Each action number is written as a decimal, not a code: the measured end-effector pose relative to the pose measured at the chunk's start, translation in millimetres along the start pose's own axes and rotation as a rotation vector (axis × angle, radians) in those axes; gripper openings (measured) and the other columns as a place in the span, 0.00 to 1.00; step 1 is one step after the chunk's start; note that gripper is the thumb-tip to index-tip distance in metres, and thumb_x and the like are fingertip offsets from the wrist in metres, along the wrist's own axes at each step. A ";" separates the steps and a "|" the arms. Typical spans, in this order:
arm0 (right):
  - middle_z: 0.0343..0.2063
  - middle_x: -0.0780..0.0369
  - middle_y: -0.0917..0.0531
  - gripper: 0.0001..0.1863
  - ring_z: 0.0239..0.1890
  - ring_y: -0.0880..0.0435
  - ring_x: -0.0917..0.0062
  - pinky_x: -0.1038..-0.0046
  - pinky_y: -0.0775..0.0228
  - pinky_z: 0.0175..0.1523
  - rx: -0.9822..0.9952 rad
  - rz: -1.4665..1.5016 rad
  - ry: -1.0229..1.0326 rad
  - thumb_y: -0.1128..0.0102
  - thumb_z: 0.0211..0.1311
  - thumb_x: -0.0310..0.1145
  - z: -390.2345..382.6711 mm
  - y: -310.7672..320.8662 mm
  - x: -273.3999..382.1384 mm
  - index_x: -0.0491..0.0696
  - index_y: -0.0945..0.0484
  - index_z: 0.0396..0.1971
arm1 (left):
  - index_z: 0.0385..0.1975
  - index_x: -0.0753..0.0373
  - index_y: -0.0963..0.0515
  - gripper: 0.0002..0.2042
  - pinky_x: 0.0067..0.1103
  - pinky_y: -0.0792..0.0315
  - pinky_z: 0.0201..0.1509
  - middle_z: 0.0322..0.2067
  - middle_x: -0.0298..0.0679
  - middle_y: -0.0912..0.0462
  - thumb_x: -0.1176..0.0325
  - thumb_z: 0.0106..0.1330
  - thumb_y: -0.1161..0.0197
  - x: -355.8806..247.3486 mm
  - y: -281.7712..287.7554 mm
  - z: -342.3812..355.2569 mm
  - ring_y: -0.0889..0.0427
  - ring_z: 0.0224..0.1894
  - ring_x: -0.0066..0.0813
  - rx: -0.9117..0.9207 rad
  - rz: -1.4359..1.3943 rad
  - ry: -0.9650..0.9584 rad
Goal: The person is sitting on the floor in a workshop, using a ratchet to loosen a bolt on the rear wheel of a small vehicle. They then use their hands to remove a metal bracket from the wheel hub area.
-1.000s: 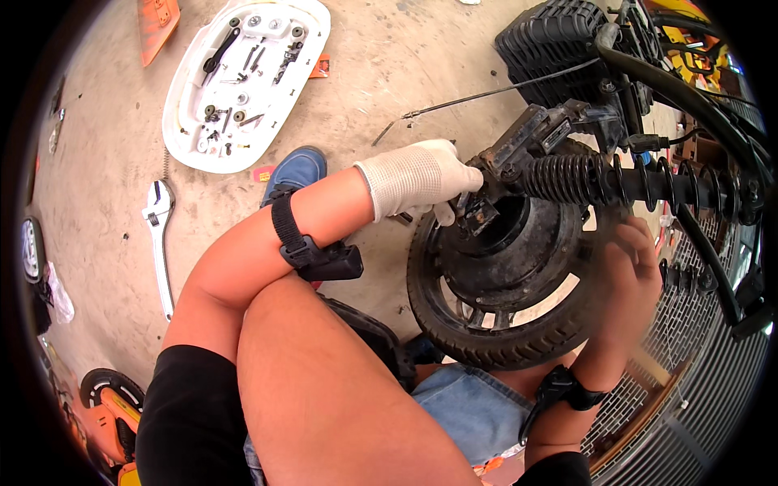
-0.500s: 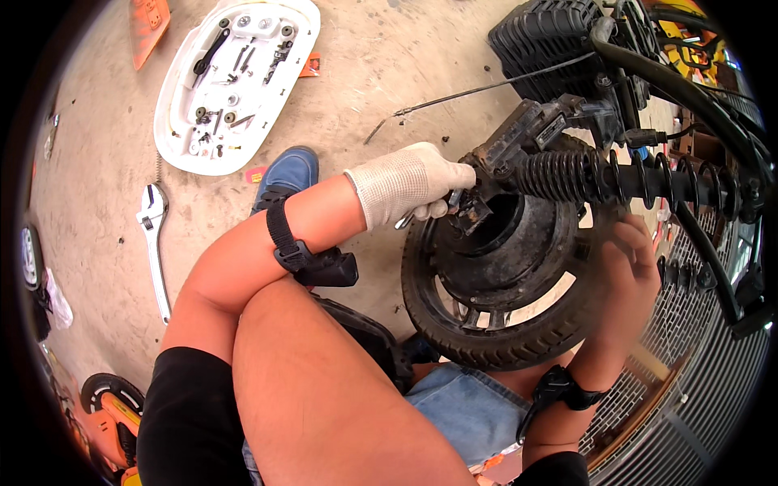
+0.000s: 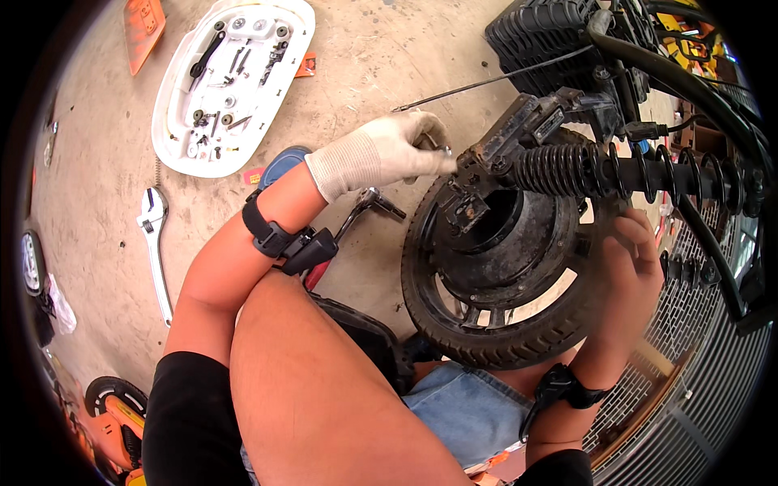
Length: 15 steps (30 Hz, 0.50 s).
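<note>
My left hand point(image 3: 387, 151), in a white knit glove, is at the upper left edge of a small black wheel point(image 3: 494, 324). Its fingers are pinched on a small metal part beside the rusty bracket point(image 3: 519, 134) above the hub. My bare right hand point(image 3: 636, 259) grips the tyre on its right side. A black coil shock absorber point(image 3: 583, 170) runs from the bracket to the right. A ratchet wrench point(image 3: 369, 202) lies on the floor just under my left wrist.
A white tray point(image 3: 296, 49) of bolts and tools lies on the concrete at the upper left, with an adjustable wrench point(image 3: 154, 243) below it. A thin cable point(image 3: 486, 85) crosses the floor above the wheel. A metal grate point(image 3: 713, 364) is at the right. My knee fills the lower middle.
My left hand has pulled back from the hub bracket, up and to the left, with the small part. The ratchet wrench now lies free on the floor. My right hand stays on the tyre.
</note>
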State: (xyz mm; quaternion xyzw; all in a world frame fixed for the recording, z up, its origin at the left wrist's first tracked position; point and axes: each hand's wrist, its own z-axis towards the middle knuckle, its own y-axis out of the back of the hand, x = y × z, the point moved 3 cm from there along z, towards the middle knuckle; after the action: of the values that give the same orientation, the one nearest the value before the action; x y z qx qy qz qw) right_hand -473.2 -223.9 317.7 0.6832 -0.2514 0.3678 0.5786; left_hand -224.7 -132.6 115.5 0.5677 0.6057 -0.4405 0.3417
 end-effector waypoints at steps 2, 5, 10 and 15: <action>0.55 0.63 0.23 0.13 0.51 0.25 0.78 0.77 0.36 0.58 0.001 -0.011 0.001 0.39 0.53 0.20 1.1 0.3 -0.9 0.38 0.19 0.41 | 0.49 0.65 0.25 0.18 0.17 0.24 0.41 0.32 0.36 0.18 0.65 0.63 0.31 9.7 -3.8 3.0 0.20 0.35 0.18 0.016 -0.014 -0.166; 0.55 0.63 0.23 0.13 0.51 0.25 0.78 0.77 0.35 0.57 -0.004 -0.015 0.000 0.39 0.53 0.20 0.8 1.1 -2.6 0.38 0.19 0.41 | 0.46 0.65 0.23 0.14 0.17 0.25 0.43 0.35 0.35 0.18 0.71 0.63 0.31 10.0 -9.0 3.8 0.21 0.38 0.18 0.043 0.012 -0.127; 0.54 0.63 0.23 0.13 0.51 0.24 0.78 0.77 0.35 0.56 -0.003 0.008 -0.002 0.39 0.53 0.20 -0.1 0.4 -1.7 0.38 0.19 0.41 | 0.42 0.63 0.20 0.09 0.16 0.27 0.34 0.34 0.32 0.17 0.72 0.63 0.32 24.3 -8.6 8.0 0.23 0.33 0.14 0.118 -0.259 -0.071; 0.55 0.62 0.23 0.13 0.51 0.24 0.78 0.77 0.35 0.57 0.001 -0.006 0.003 0.39 0.53 0.20 0.6 0.3 -1.7 0.38 0.19 0.41 | 0.43 0.64 0.20 0.11 0.19 0.24 0.43 0.38 0.34 0.16 0.75 0.62 0.32 24.6 -13.0 14.8 0.20 0.39 0.19 0.158 -0.143 -0.332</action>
State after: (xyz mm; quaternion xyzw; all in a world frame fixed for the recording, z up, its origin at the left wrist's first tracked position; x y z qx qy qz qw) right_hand -474.4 -224.7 316.5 0.6836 -0.2481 0.3673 0.5799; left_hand -241.9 -136.2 89.3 0.4680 0.5433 -0.5973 0.3592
